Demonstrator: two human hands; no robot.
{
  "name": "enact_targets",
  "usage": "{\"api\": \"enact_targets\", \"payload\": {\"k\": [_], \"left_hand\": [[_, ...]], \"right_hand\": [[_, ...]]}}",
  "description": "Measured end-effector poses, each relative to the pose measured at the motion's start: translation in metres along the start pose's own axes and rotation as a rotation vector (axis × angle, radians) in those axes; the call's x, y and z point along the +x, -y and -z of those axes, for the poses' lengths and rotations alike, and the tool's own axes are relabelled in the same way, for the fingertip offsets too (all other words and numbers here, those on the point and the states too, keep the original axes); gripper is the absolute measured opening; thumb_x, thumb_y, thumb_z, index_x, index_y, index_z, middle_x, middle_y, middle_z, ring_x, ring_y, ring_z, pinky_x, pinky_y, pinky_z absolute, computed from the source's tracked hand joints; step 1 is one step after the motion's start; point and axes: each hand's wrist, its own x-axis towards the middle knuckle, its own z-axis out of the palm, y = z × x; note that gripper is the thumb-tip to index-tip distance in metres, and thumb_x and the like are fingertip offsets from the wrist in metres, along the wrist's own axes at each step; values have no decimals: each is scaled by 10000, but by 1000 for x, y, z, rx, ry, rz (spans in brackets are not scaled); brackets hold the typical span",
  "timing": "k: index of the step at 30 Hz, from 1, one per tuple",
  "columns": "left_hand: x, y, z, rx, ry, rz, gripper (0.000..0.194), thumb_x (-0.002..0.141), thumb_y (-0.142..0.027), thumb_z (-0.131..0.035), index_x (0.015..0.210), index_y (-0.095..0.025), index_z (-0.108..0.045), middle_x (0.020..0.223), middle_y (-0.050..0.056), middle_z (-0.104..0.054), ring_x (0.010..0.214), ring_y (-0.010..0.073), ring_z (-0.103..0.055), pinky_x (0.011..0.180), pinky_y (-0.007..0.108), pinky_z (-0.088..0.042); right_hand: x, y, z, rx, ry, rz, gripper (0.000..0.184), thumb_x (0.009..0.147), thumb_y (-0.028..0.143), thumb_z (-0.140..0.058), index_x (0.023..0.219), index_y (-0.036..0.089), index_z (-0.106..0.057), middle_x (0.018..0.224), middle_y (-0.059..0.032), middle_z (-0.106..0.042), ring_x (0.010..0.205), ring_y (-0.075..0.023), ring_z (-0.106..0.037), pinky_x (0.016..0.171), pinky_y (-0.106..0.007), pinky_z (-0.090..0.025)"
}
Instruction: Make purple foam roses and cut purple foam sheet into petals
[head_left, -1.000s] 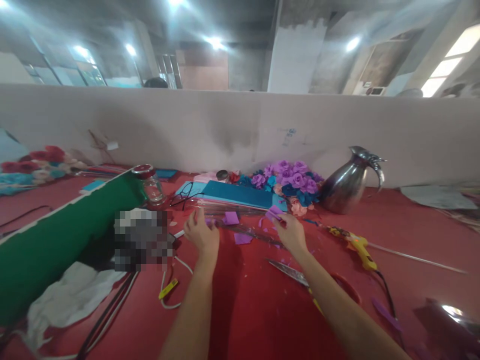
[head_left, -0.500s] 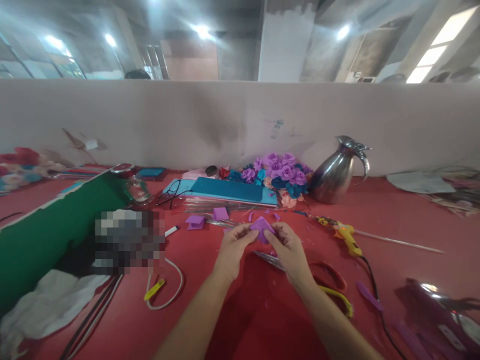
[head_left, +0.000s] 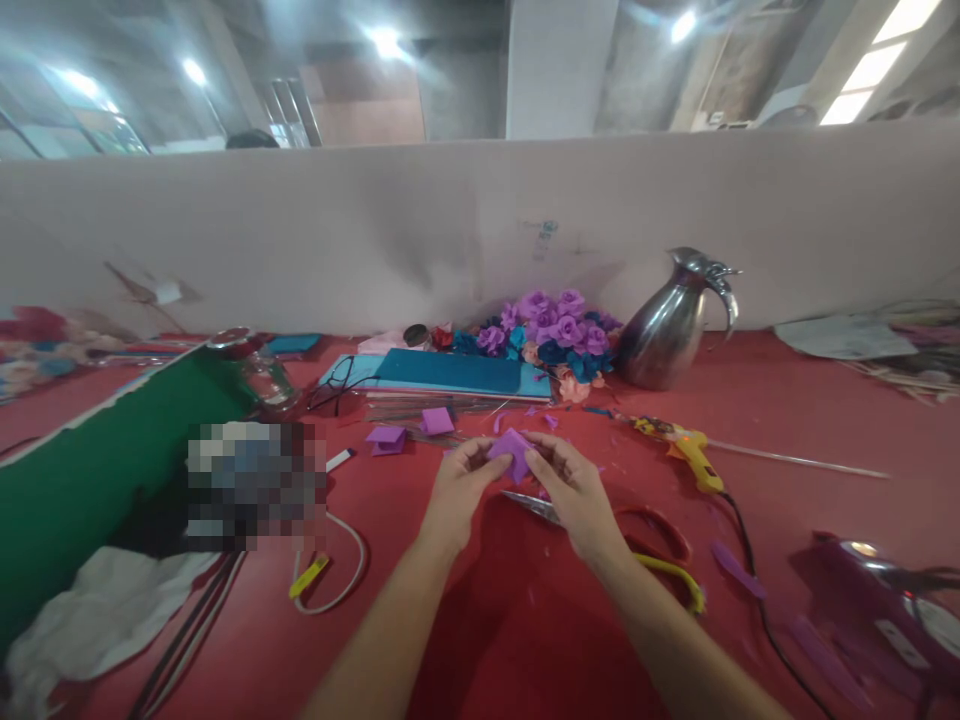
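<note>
The left hand point(head_left: 465, 482) and the right hand point(head_left: 571, 487) meet just above the middle of the frame's lower half, both closed in a pinch on one folded purple paper piece point(head_left: 512, 455), which lies between them with a corner pointing up. The left forearm rises from the bottom edge, left of centre, and slants up to the right; the right forearm comes in from the lower right and slants up to the left, so the two lean toward each other. Both thumbs lie on the near face of the paper, tips angled inward and close together, while the other fingers curl behind and beside it, partly hidden. Scissors point(head_left: 531, 506) lie on the red table point(head_left: 487, 640) partly under the right hand and forearm, blades toward the centre, with red and yellow handles to the right. Up and left of the hands are two purple folded squares point(head_left: 437, 421), near each other, and small purple scraps are scattered beyond the fingers. Farther up, a dark blue sheet point(head_left: 450, 371) lies on light blue ones, with black glasses point(head_left: 339, 385) at their left end and a heap of paper flowers point(head_left: 553, 327) at their right. A metal jug point(head_left: 665, 325) stands right of the flowers. A yellow glue gun point(head_left: 701, 463) lies at centre right, and a glass jar point(head_left: 266, 375) leans by a green panel point(head_left: 112, 480) at left.
</note>
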Motion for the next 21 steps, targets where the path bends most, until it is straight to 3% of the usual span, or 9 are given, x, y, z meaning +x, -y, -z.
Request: {"api": "enact_targets", "payload": {"k": [6,9,12,15,21], "left_hand": [[-2,-1,-3,13,94,25,243,655,-281,-741,867,-170,-698,846,28,-686,799,148,-593,781,261,-432],[-2,2,-4,-22,35,5,214,681,-293,-721,853,-170,-687,831,23,-673,788,145,-586,754,257,-440],[-2,5,-4,-155,-18,31,172,680,-280,-721,813,-185,-667,811,2,-659,763,130,-581,739,251,-443],[-1,8,-1,-238,11,83,138,678,-247,-721,787,-189,-658,796,-8,-651,758,119,-578,759,248,-434],[-1,1,5,21,61,14,167,656,-227,-733,813,-189,-695,820,5,-666,809,139,-566,780,245,-411]], "right_hand": [[2,2,5,-84,67,1,220,761,351,-638,921,213,-698,925,-45,-725,862,-203,-655,819,-341,-494],[0,4,2,13,73,-54,260,791,404,-599,959,216,-664,908,-38,-714,828,-184,-653,777,-325,-503],[-3,4,-2,66,90,-81,317,723,373,-681,991,226,-597,898,-25,-696,810,-177,-648,729,-308,-512],[-3,2,-2,23,114,-34,259,713,324,-692,929,206,-609,893,-38,-691,825,-185,-643,768,-323,-505],[-3,7,4,-156,96,83,208,785,318,-609,946,198,-663,931,-66,-696,853,-212,-631,816,-371,-490]]}}
